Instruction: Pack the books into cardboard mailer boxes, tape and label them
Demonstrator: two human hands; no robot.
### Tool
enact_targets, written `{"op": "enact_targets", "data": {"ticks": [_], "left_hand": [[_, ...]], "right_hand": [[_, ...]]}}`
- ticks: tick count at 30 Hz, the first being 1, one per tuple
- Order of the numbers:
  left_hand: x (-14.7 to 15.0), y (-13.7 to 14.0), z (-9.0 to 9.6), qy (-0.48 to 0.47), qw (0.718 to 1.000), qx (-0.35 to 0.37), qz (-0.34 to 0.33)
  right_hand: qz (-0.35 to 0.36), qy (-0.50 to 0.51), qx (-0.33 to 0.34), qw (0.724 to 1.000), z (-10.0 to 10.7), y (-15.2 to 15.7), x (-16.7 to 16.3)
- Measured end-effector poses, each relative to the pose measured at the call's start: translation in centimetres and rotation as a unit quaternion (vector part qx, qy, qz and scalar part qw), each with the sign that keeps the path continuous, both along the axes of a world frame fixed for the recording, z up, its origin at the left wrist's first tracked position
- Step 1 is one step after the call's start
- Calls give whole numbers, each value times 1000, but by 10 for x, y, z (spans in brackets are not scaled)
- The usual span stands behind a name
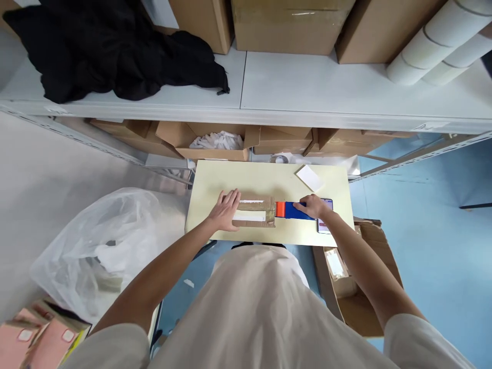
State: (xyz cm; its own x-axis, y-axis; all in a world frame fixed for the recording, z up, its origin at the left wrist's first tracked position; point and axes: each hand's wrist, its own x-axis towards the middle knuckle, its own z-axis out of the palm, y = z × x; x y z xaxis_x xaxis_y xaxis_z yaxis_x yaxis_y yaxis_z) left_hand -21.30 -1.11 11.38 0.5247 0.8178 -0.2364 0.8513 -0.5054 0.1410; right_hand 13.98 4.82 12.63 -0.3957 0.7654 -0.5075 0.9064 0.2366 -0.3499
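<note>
A flat cardboard box (253, 206) with brown tape and white strips on top lies across the small table. My left hand (226, 209) is over its left end, fingers toward the far edge and thumb at the near edge, holding it. At the right end of the box is a flat blue-and-orange thing (294, 210), its orange part against the cardboard. My right hand (312, 206) is closed around the blue part; what exactly this thing is I cannot make out. A phone (325, 216) with a lit screen lies partly under my right hand and wrist.
The pale table (230, 174) also bears a white card (309, 178). Behind it is a shelf (292, 87) with boxes, black cloth (115, 56) and white rolls (426, 51). A clear plastic bag (126, 215) stands left, an open carton (365, 302) right.
</note>
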Motion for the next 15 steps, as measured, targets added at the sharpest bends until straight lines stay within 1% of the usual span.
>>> {"op": "enact_targets", "data": {"ticks": [2, 4, 6, 8, 11, 15], "left_hand": [[23, -2, -2, -1, 1000, -3, 8], [53, -3, -5, -5, 1000, -9, 9], [83, -3, -6, -15, 1000, -12, -10], [107, -2, -7, -26, 999, -8, -35], [124, -1, -8, -32, 999, -2, -42], [123, 0, -8, -32, 999, -4, -40]], "right_hand": [[0, 13, -9, 1000, -2, 3, 0], [-2, 21, -19, 1000, -5, 5, 2], [-2, 27, -25, 999, -8, 6, 2], [1, 29, -30, 999, -10, 7, 3], [3, 32, -37, 999, -10, 7, 8], [5, 42, -54, 998, -8, 3, 29]]}}
